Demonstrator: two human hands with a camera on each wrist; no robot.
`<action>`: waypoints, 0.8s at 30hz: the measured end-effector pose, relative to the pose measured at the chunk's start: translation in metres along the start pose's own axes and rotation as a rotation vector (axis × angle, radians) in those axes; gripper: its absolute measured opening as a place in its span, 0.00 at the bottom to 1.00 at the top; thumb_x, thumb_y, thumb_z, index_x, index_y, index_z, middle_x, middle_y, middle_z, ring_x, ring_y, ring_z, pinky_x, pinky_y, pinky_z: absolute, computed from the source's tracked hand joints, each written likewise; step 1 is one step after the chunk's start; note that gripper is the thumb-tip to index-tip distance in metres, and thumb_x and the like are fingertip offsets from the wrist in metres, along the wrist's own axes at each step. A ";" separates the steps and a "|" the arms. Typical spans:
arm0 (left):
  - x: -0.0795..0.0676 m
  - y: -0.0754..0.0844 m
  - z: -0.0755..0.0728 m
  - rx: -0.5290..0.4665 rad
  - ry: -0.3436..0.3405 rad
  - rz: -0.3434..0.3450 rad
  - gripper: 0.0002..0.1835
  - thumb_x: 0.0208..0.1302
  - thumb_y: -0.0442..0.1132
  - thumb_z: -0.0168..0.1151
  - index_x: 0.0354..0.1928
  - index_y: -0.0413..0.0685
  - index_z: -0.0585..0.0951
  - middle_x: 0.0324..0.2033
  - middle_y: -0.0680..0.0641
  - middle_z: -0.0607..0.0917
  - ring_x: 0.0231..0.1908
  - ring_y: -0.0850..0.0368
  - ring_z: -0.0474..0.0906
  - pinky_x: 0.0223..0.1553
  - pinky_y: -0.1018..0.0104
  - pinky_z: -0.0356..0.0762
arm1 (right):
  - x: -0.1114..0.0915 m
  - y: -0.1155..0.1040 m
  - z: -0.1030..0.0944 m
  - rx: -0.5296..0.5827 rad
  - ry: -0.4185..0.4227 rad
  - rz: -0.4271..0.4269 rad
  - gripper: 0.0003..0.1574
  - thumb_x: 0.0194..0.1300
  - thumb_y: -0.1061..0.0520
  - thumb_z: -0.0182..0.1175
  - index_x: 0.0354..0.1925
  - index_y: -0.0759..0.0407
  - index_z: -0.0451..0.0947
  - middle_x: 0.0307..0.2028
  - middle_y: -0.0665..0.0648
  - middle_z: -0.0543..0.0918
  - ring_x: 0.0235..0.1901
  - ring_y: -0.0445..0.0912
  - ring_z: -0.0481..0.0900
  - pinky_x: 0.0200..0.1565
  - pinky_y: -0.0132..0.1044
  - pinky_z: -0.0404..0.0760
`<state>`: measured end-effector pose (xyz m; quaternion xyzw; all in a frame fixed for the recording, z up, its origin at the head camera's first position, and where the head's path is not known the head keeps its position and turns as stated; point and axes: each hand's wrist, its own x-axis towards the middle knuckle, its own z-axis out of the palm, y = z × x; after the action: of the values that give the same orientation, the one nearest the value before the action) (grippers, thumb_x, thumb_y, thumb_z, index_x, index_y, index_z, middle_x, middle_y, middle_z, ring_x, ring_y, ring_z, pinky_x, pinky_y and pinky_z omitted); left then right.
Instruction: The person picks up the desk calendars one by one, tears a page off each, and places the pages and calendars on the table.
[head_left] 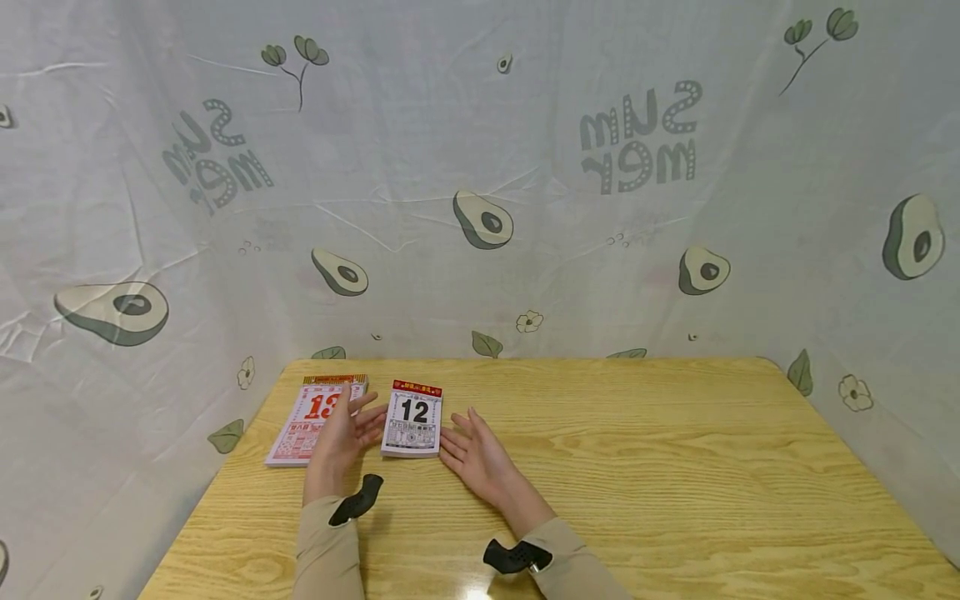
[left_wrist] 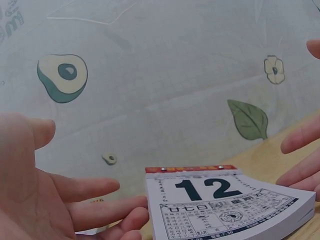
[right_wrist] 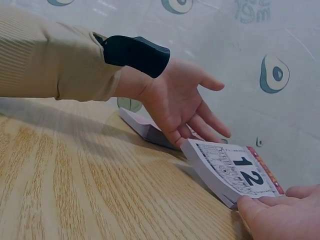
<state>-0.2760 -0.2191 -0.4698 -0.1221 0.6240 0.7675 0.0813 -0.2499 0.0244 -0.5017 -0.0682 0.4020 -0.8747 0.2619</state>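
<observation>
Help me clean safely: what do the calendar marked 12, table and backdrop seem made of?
Calendar marked 12: likely matte paper, judging by the thick stack of pale page edges. Table: wood or wood-look laminate, slight sheen; grain and glare show. Backdrop: thin cloth or plastic sheeting, creased; I can't tell which.

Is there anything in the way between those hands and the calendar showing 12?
Nothing visible: the left hand and right hand are at opposite sides of the calendar showing 12. The calendar showing 13 lies off to the left, not in between.

Screened-off booth (head_left: 585,267) (avocado-print sheeting (head_left: 480,150))
</observation>
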 end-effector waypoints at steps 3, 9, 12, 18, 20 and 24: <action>0.001 0.000 0.000 0.003 -0.003 0.003 0.44 0.70 0.70 0.29 0.73 0.44 0.60 0.68 0.35 0.68 0.50 0.57 0.78 0.51 0.62 0.73 | 0.000 -0.001 -0.001 -0.003 -0.001 -0.001 0.48 0.77 0.35 0.32 0.76 0.66 0.31 0.74 0.76 0.37 0.75 0.65 0.36 0.74 0.53 0.42; 0.002 -0.001 0.001 -0.080 -0.085 -0.004 0.46 0.68 0.72 0.32 0.75 0.45 0.54 0.71 0.34 0.61 0.67 0.41 0.66 0.64 0.51 0.69 | 0.002 -0.001 -0.005 -0.002 -0.003 0.008 0.46 0.78 0.36 0.29 0.76 0.65 0.32 0.74 0.76 0.38 0.75 0.65 0.37 0.74 0.54 0.42; 0.004 -0.003 0.001 -0.086 -0.109 -0.001 0.43 0.70 0.70 0.31 0.75 0.46 0.55 0.72 0.35 0.60 0.69 0.36 0.61 0.63 0.48 0.70 | 0.002 -0.002 -0.005 -0.009 -0.008 0.009 0.46 0.78 0.36 0.28 0.76 0.66 0.33 0.74 0.76 0.39 0.75 0.65 0.38 0.74 0.53 0.43; 0.006 -0.007 0.003 -0.071 -0.108 0.002 0.39 0.73 0.66 0.31 0.75 0.46 0.54 0.71 0.36 0.59 0.63 0.39 0.70 0.53 0.53 0.77 | 0.002 -0.002 -0.007 -0.016 -0.014 0.019 0.47 0.77 0.34 0.30 0.76 0.66 0.36 0.75 0.74 0.40 0.76 0.63 0.39 0.75 0.53 0.43; 0.008 -0.008 0.004 -0.080 -0.084 -0.007 0.38 0.73 0.65 0.35 0.74 0.46 0.57 0.67 0.38 0.63 0.55 0.46 0.77 0.48 0.56 0.79 | 0.003 -0.001 -0.008 -0.018 -0.017 0.024 0.47 0.77 0.34 0.30 0.76 0.66 0.37 0.75 0.74 0.41 0.76 0.63 0.39 0.75 0.52 0.43; 0.011 -0.010 0.008 -0.105 -0.020 -0.036 0.30 0.74 0.57 0.47 0.68 0.45 0.65 0.53 0.48 0.74 0.40 0.58 0.82 0.40 0.60 0.81 | 0.003 -0.001 -0.008 -0.018 -0.018 0.030 0.47 0.77 0.34 0.29 0.76 0.65 0.37 0.75 0.73 0.41 0.76 0.62 0.39 0.75 0.52 0.43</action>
<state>-0.2847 -0.2094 -0.4813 -0.1300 0.5799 0.7986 0.0949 -0.2557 0.0288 -0.5060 -0.0726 0.4085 -0.8664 0.2779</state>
